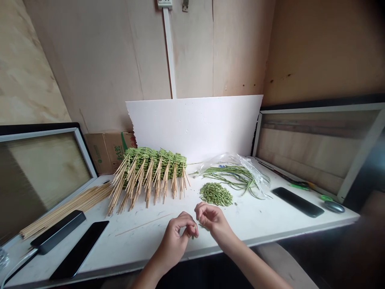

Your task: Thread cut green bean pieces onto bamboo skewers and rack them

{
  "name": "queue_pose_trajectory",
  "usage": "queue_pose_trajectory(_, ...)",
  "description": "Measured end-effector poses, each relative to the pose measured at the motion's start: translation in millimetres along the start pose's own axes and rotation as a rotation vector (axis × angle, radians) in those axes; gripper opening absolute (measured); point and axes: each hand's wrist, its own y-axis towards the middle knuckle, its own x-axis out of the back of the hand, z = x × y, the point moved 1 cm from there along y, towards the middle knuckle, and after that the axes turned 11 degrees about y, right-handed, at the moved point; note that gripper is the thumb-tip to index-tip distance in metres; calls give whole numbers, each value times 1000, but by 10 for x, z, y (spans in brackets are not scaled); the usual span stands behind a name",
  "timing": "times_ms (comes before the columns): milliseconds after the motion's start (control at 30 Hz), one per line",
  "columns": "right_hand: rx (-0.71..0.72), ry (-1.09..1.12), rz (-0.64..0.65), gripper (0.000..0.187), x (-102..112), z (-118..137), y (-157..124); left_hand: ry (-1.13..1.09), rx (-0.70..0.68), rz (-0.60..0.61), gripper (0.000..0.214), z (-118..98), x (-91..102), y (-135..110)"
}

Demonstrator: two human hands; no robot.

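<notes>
Bare forearms [255, 263] held across the front edge of the desk [264, 228]. Keeping the left hand [177, 237] just over that edge, fingers curled, thumb and forefinger closed on a short green bean piece [194, 230]. Holding the right hand [213, 220] close beside, apart by a narrow gap, thumb brought near the bent fingertips; cannot tell whether gripping anything there.

Just beyond the right hand, toward the middle of the desk: a heap of cut bean pieces [215, 194]. Farther back, near the rear edge: uncut long green beans [227, 175], partly covered by a clear plastic bag [255, 176]. Left of these, also toward the rear edge: a tall stack of bean-loaded skewers [150, 155], with bare pale ends fanned toward the front edge. Along the left edge: a bundle of bare wooden skewers [67, 208]. Left of the left hand: a single thin stick [142, 225], flat on the desk.

By the front left corner: a black smartphone [80, 251], next to a black box-shaped device [58, 232] and a white cable [18, 265]. Toward the right corner: a second dark phone [297, 202] and a computer mouse [334, 207]. Upright along the rear edge: a white foam board [195, 124]; at the rear left corner, a cardboard box [100, 150].
</notes>
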Motion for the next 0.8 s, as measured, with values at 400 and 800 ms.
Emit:
queue_pose_trajectory(400,-201,-118,-587,48,950,-168,230,-156,278,-179,51,404,-14,68)
queue_pose_trajectory(800,-94,-227,-492,53,830,14,270,-220,369,-219,49,472,107,119)
